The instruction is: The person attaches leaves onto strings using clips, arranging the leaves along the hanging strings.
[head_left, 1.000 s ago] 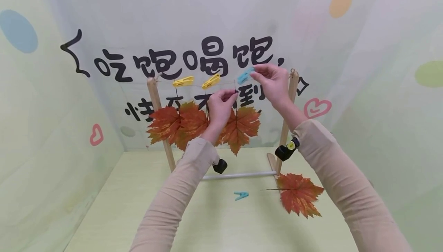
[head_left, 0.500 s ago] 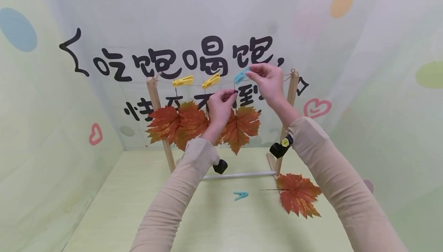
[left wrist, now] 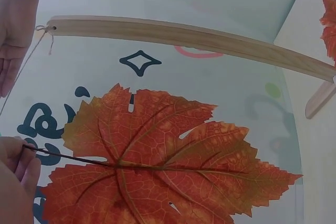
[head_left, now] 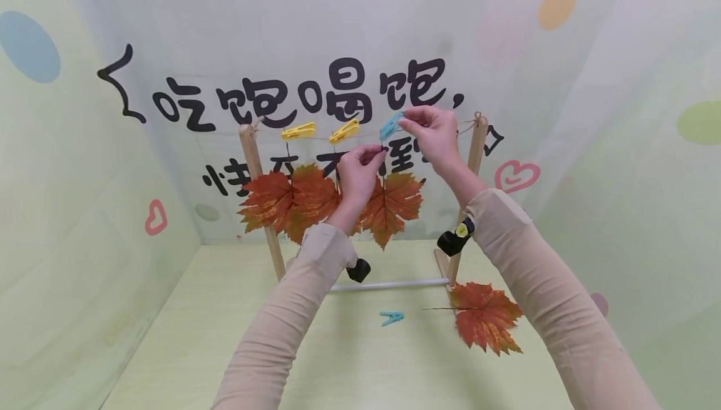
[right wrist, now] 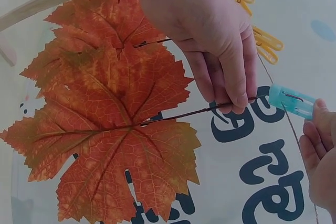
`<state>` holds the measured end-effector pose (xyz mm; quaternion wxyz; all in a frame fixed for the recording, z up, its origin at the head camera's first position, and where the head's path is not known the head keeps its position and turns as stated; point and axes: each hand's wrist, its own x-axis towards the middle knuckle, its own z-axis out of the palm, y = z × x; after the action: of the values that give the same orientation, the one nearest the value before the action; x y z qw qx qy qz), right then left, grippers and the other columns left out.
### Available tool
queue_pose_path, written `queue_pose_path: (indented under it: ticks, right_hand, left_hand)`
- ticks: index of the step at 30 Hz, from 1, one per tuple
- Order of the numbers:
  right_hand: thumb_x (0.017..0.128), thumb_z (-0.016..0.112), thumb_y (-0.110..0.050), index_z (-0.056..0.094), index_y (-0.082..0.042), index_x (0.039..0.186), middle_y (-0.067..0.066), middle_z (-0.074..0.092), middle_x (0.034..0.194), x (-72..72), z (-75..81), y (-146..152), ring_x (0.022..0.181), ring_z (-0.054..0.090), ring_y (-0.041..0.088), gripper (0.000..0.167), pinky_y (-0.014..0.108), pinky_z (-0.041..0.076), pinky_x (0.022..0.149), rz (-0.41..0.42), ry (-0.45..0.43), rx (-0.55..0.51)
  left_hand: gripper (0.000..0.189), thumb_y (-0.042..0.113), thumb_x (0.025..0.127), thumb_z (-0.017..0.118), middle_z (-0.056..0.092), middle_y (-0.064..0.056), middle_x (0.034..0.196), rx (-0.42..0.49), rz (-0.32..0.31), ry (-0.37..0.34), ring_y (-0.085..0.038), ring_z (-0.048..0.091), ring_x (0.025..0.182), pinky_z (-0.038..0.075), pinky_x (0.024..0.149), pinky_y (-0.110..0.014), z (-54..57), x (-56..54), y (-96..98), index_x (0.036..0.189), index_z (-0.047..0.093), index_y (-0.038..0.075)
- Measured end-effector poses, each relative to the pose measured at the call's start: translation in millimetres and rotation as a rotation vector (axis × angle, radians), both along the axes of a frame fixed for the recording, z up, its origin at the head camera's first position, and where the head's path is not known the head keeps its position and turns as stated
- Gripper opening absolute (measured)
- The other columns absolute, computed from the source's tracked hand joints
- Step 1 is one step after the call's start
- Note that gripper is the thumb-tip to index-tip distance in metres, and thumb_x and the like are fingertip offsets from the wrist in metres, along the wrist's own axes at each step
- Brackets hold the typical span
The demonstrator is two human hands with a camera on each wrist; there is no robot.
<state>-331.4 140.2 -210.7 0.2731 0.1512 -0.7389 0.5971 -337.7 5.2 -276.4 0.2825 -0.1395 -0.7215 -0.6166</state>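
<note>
Between thumb and fingers, my left hand [head_left: 360,172] pinches the thin dark stem of a red-orange maple leaf [head_left: 390,206], which hangs below the string. My right hand [head_left: 436,134] holds a light blue clothespin [head_left: 390,126] by its tail end. In the right wrist view the blue clothespin [right wrist: 291,102] sits at the string, with its front end at the top of the leaf's stem. Two yellow clothespins [head_left: 298,131] are on the string further left, with two more leaves [head_left: 269,200] hanging beneath them. The left hand partly covers the middle leaf.
Two wooden posts [head_left: 476,147] hold the string, and a white rod [head_left: 388,285] joins them low down. On the pale table [head_left: 186,335] lie another blue clothespin [head_left: 392,318] and a loose maple leaf [head_left: 487,317] at the right post's foot.
My right hand has moved slightly left, bringing the blue clothespin from beside the stem onto the stem's top at the string. The left hand has stayed in place, pinching the stem.
</note>
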Motion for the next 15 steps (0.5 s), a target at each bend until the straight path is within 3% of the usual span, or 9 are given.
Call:
queue_pose_path:
  ticks: [7,15]
  right_hand:
    - [0.079,0.069,-0.007,0.067,0.004,0.096,-0.002,0.065,0.077,-2.0,-1.1,-1.1,0.068,0.057,0.007,0.020,0.016,0.043,0.058,-0.001,-0.012,0.009]
    - [0.080,0.067,-0.006,0.065,0.004,0.100,0.011,0.067,0.089,-2.8,-0.5,-1.0,0.072,0.058,0.007,0.022,0.016,0.045,0.064,0.000,-0.036,0.034]
  left_hand:
    - [0.018,0.011,0.081,0.068,0.069,-0.013,0.088,0.002,-0.002,-0.005,-0.018,0.064,0.075,0.052,0.067,-0.023,-0.2,-0.1,0.8,0.093,0.069,-0.003]
    - [0.019,0.014,0.081,0.068,0.069,-0.011,0.089,0.000,0.002,-0.022,-0.017,0.064,0.076,0.052,0.069,-0.024,-0.6,-0.2,-0.8,0.094,0.070,0.000]
